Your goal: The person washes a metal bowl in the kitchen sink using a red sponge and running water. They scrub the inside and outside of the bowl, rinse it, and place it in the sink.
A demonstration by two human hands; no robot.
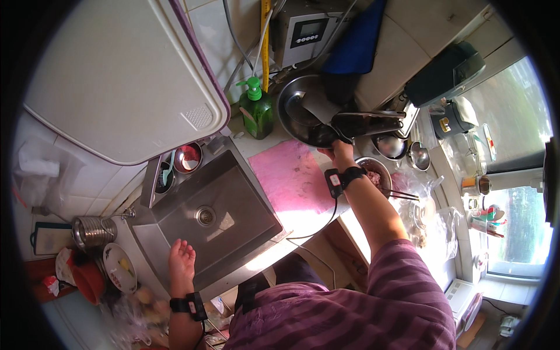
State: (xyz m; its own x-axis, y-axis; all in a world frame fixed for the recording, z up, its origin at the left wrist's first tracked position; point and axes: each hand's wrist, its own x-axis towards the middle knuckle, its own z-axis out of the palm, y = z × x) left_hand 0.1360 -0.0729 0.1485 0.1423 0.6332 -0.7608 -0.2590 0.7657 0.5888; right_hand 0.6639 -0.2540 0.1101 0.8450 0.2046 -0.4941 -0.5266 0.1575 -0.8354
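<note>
My left hand (182,260) is raised at the near left of the steel sink (175,224), holding nothing, its fingers loosely bent and apart. My right hand (340,153) reaches to the near rim of a round metal basin (286,111). Its fingers curl at a dark part there, and what they grip is hidden. A broad grey blade, like a cleaver's (319,108), lies across the basin. Beside it are black handle-like pieces (367,123). A pink cloth (291,178) is spread on the counter between sink and basin. A bowl of minced meat (376,175) with chopsticks (405,195) sits by my right wrist.
Behind the sink stands a green pump bottle (255,111). Small metal bowls (188,157) line the sink's far left edge. A large white lid-like panel (128,70) juts in at upper left. Plastic bags (437,227) lie at right. A plate (120,268) sits at left.
</note>
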